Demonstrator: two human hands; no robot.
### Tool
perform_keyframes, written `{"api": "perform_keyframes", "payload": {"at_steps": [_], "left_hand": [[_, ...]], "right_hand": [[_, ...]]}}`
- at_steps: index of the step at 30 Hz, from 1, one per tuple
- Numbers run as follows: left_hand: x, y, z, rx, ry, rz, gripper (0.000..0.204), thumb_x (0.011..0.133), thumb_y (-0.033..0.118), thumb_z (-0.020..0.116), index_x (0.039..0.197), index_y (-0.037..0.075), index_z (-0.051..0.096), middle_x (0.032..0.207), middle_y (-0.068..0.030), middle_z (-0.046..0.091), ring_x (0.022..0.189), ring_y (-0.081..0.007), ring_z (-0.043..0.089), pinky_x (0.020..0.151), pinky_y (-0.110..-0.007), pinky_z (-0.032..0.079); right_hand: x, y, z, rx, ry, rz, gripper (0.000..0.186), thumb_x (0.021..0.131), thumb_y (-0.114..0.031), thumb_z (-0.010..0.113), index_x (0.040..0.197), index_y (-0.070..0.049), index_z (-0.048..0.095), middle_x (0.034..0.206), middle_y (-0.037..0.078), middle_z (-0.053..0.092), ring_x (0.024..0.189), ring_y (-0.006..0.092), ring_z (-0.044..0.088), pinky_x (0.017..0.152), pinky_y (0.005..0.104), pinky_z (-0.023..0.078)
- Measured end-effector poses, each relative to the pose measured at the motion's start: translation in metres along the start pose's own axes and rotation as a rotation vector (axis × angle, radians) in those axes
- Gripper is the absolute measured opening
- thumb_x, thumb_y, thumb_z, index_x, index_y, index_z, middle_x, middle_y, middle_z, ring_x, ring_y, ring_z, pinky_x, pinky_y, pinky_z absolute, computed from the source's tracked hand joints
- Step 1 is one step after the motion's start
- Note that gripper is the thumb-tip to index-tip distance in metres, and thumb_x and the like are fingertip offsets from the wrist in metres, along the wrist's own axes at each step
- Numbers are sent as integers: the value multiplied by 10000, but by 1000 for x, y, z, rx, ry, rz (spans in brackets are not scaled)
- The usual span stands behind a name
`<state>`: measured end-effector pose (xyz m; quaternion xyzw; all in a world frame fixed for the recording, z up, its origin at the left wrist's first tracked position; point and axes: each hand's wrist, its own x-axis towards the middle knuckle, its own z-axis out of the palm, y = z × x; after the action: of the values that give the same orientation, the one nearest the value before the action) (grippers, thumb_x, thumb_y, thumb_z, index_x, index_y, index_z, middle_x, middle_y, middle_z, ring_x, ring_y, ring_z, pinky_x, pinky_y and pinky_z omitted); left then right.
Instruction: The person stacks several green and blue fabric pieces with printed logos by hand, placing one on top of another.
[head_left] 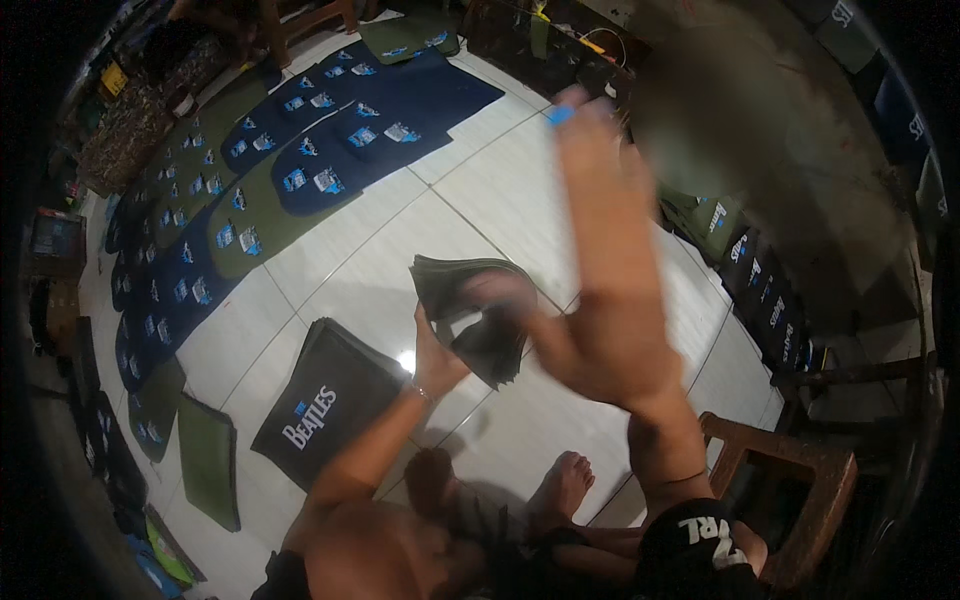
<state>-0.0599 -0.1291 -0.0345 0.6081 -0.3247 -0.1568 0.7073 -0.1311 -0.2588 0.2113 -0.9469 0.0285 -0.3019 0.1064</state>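
Note:
My left hand [440, 362] grips a bent stack of dark, thin sheets [495, 350] and holds it above the tiled floor. The stack curls over, its layered edges fanning at the ends. My right hand [615, 290] is raised close to the camera beside the stack, blurred, with its fingers stretched out and something blue on a fingertip. Its thumb points toward the curled sheets; whether it touches them I cannot tell. Left of my left forearm, a pile of black printed sheets [345, 385] lies on the floor. Next to that pile rests a stack of plain green sheets [208, 460].
Many navy and green printed pieces [330, 130] spread across the floor at the far left. More black printed pieces [765, 290] lie along the right side. A wooden stool [800, 465] stands by my right arm. My bare foot [565, 485] is on the white tiles [380, 235].

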Motion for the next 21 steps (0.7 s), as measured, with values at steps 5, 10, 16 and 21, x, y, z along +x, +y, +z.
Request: {"api": "perform_keyframes", "payload": {"at_steps": [5, 10, 16, 21], "left_hand": [[-8, -30, 7, 229, -72, 13, 779, 666, 135, 844, 1205, 29, 292, 1126, -109, 486, 1004, -203, 533, 914, -358, 447], [4, -2, 10, -49, -40, -15, 899, 649, 130, 853, 1307, 3, 254, 1211, -135, 465, 1105, -230, 512, 972, -375, 431], [-2, -1, 11, 86, -122, 2, 1142, 565, 159, 902, 1396, 13, 133, 1363, -179, 325, 1256, -273, 379, 1056, -411, 351], [-6, 6, -14, 243, -5, 42, 1445, 435, 221, 956, 1470, 29, -33, 1509, -223, 116, 1394, -307, 202, 1145, -429, 227]], "right_hand": [[-25, 19, 84, -45, -347, 64, 951, 777, -432, 706, 1425, 73, 227, 1427, 308, 327, 1335, 468, 307, 1089, 604, 213], [-25, 27, 63, 271, -462, 317, 770, 752, -181, 710, 1398, 12, 339, 1333, 271, 471, 1221, 442, 469, 1017, 431, 418], [-23, 56, 61, 168, -787, 331, 403, 676, 13, 615, 1071, -24, 685, 962, 229, 671, 919, 384, 647, 838, 414, 520], [-42, 121, 42, 416, -681, 203, 285, 650, 12, 641, 931, 23, 690, 783, 202, 675, 719, 298, 656, 693, 373, 506]]}}
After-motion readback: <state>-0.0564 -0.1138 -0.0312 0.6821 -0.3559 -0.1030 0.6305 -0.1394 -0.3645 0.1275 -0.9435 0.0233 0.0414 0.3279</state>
